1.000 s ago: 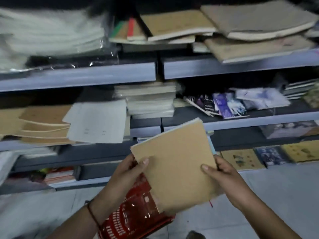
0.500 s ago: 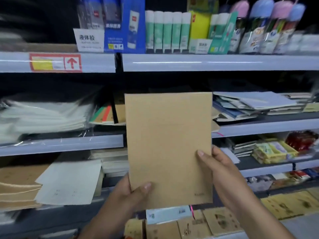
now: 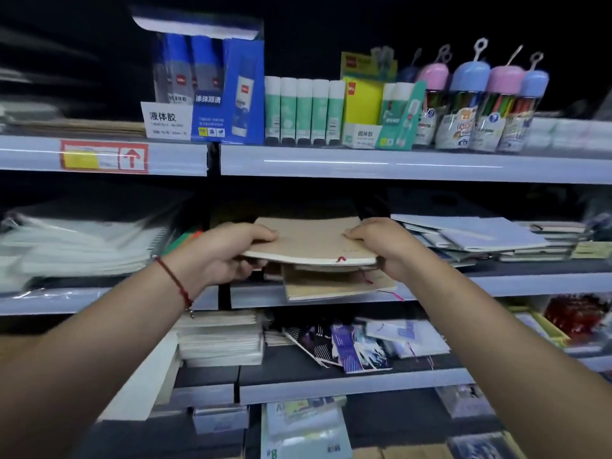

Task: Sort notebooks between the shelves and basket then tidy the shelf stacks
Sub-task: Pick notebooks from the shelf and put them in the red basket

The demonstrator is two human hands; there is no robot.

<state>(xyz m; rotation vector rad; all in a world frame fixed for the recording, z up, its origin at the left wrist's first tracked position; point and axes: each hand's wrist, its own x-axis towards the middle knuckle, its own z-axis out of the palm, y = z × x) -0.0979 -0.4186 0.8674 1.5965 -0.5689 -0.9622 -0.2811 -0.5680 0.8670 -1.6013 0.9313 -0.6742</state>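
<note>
Gripping a brown notebook (image 3: 311,238), both hands hold it above the shelf stack (image 3: 334,281).

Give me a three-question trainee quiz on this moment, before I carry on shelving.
1. True or false: both hands hold the brown notebook.
2. The notebook is being laid on: A) the glue sticks; B) a stack of brown notebooks; C) the bottom shelf.
3. What is on the wrist of the left hand?

Key:
1. True; the right hand grips the other end.
2. B.
3. A red string bracelet.
</note>
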